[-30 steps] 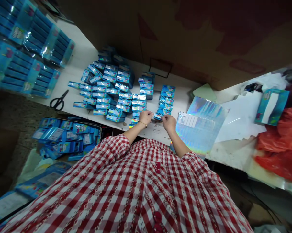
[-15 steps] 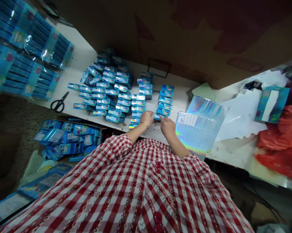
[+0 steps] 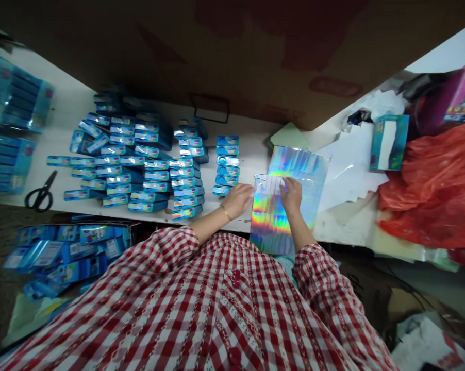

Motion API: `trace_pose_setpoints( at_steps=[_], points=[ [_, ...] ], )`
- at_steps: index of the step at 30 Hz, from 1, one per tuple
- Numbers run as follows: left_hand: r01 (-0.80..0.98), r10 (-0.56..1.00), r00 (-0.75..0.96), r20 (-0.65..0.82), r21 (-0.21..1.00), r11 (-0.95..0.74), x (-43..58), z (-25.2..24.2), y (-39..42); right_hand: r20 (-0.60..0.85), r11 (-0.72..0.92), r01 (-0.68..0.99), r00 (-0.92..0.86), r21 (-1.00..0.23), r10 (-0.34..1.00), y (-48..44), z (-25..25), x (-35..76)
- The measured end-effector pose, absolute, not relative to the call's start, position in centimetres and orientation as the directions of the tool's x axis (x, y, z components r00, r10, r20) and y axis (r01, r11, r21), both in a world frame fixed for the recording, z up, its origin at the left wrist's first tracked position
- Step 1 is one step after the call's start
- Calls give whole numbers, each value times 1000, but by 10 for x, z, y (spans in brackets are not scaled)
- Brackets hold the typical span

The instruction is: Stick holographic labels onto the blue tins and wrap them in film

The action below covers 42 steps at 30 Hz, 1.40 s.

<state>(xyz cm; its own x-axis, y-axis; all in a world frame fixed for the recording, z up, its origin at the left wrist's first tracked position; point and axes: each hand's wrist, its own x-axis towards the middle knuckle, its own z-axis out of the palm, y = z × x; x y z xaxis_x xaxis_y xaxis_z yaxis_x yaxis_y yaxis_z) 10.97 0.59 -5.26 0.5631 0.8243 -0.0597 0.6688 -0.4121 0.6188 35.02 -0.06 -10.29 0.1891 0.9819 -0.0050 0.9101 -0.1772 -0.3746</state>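
Both forearms forward: right hand pinching holographic sheet, left hand open beside.

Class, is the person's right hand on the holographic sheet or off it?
On it: the right hand rests on the holographic sheet, beside its white patch.

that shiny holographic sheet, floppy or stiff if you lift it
The holographic sheet is probably thin and fairly floppy, as it lies flat under the right hand with no visible thickness at its edge. Its glossy film looks slippery, so it may slide on the white table.
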Motion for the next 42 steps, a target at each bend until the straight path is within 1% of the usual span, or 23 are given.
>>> trace_pose_setpoints(
  at_steps=[3, 5, 7, 10, 14, 16, 18, 20, 21, 24, 27, 29, 32, 36, 39, 42],
  points=[
    [681, 713, 676, -187, 528, -508, 161, -77, 8, -39, -159, 951, 154, -267, 987, 15, -121, 384],
    [699, 668, 695, -266, 467, -542, 182, -96, 12, -84, -98, 973, 81, -210, 993, 20, -130, 395],
    [736, 664, 670, -332, 417, -534, 193, -111, 15, -125, -13, 982, -11, -188, 992, 19, -140, 401],
    [803, 727, 587, -356, 375, -464, 201, -125, 17, -126, 44, 978, -71, -206, 990, 12, -151, 406],
    [818, 783, 546, -297, 389, -424, 216, -131, 25, -89, 59, 957, -88, -285, 992, 9, -154, 404],
    [841, 806, 504, -309, 388, -377, 226, -133, 32, -113, 70, 951, -109, -303, 988, 12, -151, 402],
    [862, 819, 461, -343, 391, -321, 235, -135, 39, -167, 65, 952, -120, -299, 979, 15, -146, 399],
    [869, 812, 440, -383, 410, -278, 239, -134, 43, -221, 58, 954, -127, -293, 967, 14, -139, 397],
    [866, 807, 435, -399, 429, -255, 240, -132, 43, -224, 66, 953, -136, -294, 965, 12, -134, 397],
    [831, 805, 441, -398, 519, -199, 237, -114, 40, -150, 162, 938, -216, -307, 965, 1, -111, 399],
    [768, 813, 486, -321, 601, -222, 230, -81, 34, -53, 250, 921, -278, -299, 959, -11, -81, 402],
    [726, 817, 509, -271, 645, -239, 224, -55, 32, 39, 296, 908, -298, -298, 954, -18, -61, 402],
    [661, 840, 492, -227, 725, -191, 215, -21, 31, 189, 383, 870, -338, -311, 922, -26, -38, 402],
    [550, 872, 454, -183, 828, -112, 204, 4, 31, 284, 472, 823, -393, -315, 875, -27, -21, 398],
    [505, 890, 431, -149, 857, -101, 197, 7, 30, 344, 506, 803, -400, -315, 849, -20, -10, 388],
    [552, 918, 367, -152, 830, -83, 190, 3, 32, 376, 512, 792, -386, -332, 842, -14, 4, 375]
  ],
)
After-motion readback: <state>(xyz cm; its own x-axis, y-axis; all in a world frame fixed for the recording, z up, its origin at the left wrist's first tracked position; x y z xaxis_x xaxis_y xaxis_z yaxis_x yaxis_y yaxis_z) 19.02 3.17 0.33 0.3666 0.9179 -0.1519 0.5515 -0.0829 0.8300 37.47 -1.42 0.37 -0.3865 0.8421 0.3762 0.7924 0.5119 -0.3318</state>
